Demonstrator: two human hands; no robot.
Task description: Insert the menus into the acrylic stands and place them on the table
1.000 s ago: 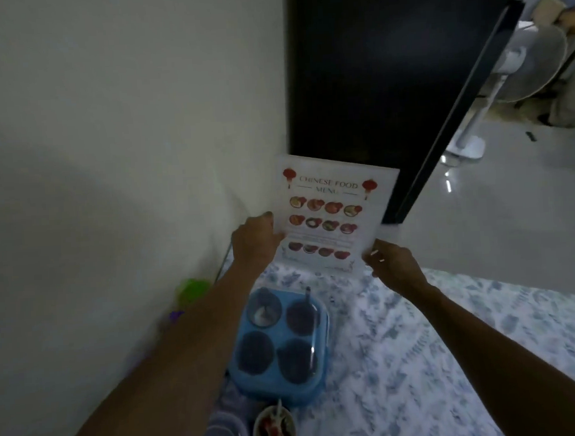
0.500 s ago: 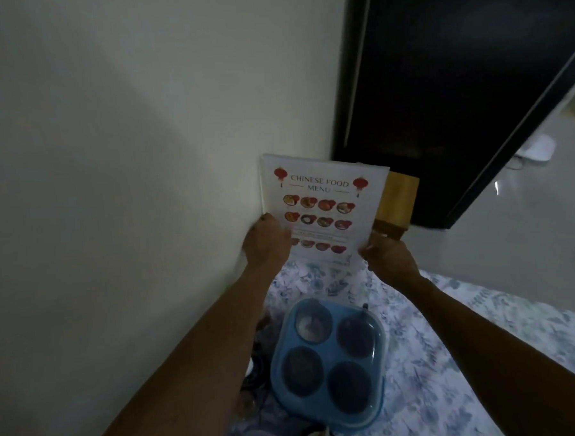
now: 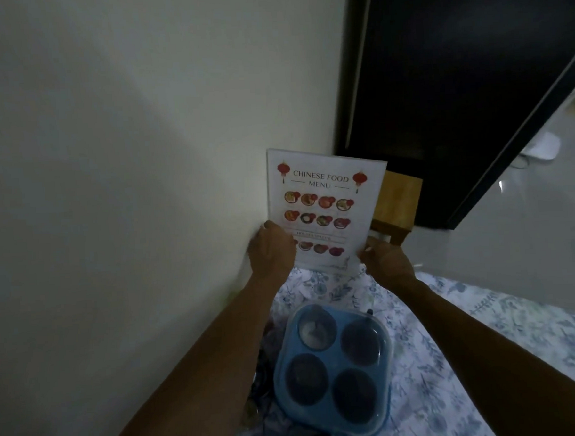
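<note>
A clear acrylic stand (image 3: 325, 209) with a white "Chinese Food Menu" sheet inside it stands upright at the far end of the table (image 3: 452, 342), close to the wall. The table has a white cloth with blue leaf print. My left hand (image 3: 272, 252) grips the stand's lower left edge. Its lower right corner is held by my right hand (image 3: 386, 258). The stand's foot is hidden behind my hands, so I cannot tell whether it touches the cloth.
A blue four-compartment box with a clear lid (image 3: 334, 368) sits on the table just in front of the stand. The cream wall (image 3: 128, 193) runs along the left. A wooden stool (image 3: 399, 205) and a dark door (image 3: 455, 85) are behind the table.
The stand with the menu has moved left toward the wall with both hands still on it. The view swung left, bringing the wooden stool into sight.
</note>
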